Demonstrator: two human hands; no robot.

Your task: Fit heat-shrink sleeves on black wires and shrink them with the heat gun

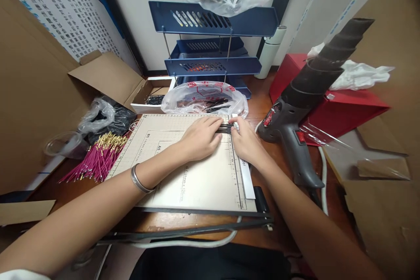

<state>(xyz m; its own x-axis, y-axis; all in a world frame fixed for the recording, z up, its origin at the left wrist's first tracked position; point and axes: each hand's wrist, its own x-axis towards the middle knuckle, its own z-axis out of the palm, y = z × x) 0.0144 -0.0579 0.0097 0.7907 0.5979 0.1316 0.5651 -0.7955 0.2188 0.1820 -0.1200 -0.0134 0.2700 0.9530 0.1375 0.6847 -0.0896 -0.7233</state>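
A cream paper trimmer [210, 183] with printed size lines lies in front of me. Near its far right corner, a small bundle of thin black wires [224, 128] runs sideways across the board. My left hand [201, 139] lies palm down on the board, its fingers closed on the left part of the bundle. At the bundle's right end, my right hand [246, 142] pinches the wires beside the white strip [247, 179] along the trimmer's right edge. The wire ends are hidden under my fingers. The trimmer's black blade arm [183, 231] lies across the near side.
A grey heat gun [297, 113] stands at right by a red box [348, 113]. Magenta wires with gold ends [98, 159] are piled at left. Behind the trimmer are a plastic bag [205, 92] holding dark strands, an open carton [110, 74] and a blue rack [213, 66].
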